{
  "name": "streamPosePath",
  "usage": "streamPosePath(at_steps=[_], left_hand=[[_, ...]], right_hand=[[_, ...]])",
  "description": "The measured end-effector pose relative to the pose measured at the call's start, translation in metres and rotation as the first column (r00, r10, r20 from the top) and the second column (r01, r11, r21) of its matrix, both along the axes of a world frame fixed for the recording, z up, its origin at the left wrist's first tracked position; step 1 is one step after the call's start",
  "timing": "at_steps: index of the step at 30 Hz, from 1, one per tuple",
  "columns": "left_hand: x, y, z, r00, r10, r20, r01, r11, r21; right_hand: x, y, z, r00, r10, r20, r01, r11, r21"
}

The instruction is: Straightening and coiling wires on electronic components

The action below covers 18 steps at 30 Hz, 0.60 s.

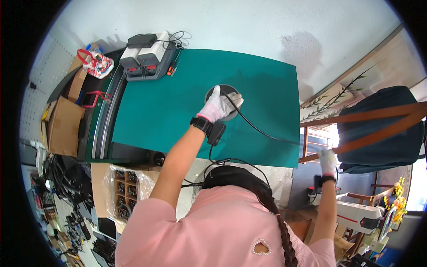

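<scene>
On the green tabletop mat, a round dark disc with a grey rim (228, 117) lies partly hidden beneath my left hand (219, 105). This hand wears a white glove, its fingers stretched out flat and the thumb apart. A black cable (260, 130) runs from the disc, past my fingers, toward the table's right edge, where it fades into blur. Out beyond that edge is my gloved right hand (327, 162), arm extended, close to a brown wooden bar (369, 149). Motion smears its fingers, so whether they hold the cable's end cannot be made out.
A grey-and-white device with red parts (147, 60) stands at the mat's far left, beside an orange-handled screwdriver (171, 70). To the left are a cardboard box (65, 129) and a divided carton (126, 191). A dark cloth bag or garment (378, 131) hangs by the wooden bars at right.
</scene>
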State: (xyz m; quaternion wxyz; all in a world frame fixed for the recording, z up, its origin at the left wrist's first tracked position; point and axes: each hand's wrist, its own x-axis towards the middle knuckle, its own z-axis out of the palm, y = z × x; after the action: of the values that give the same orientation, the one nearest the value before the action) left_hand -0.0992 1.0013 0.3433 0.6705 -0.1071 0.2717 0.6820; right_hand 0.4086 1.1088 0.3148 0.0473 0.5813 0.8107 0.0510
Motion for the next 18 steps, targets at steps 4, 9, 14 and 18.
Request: streamPosePath(at_steps=[4,9,14,18], left_hand=[[-0.006,0.002,-0.015,0.979,0.018,0.204,-0.019,1.0,0.004],[-0.006,0.008,-0.011,0.964,0.09,0.249,-0.075,0.995,-0.066],[-0.008,0.002,-0.015,0.911,0.083,0.404,-0.092,0.996,0.003],[-0.003,0.004,-0.016,0.892,0.156,0.425,-0.197,0.979,0.056]], right_hand=[[-0.089,0.067,0.048,0.962,0.066,-0.264,-0.025,0.987,0.157],[-0.265,0.098,0.103,0.815,0.14,-0.562,-0.079,0.988,0.13],[-0.395,0.005,0.136,0.386,0.625,-0.679,-0.661,0.7,0.269],[-0.391,-0.064,0.143,0.35,0.795,-0.496,-0.88,0.461,0.118]])
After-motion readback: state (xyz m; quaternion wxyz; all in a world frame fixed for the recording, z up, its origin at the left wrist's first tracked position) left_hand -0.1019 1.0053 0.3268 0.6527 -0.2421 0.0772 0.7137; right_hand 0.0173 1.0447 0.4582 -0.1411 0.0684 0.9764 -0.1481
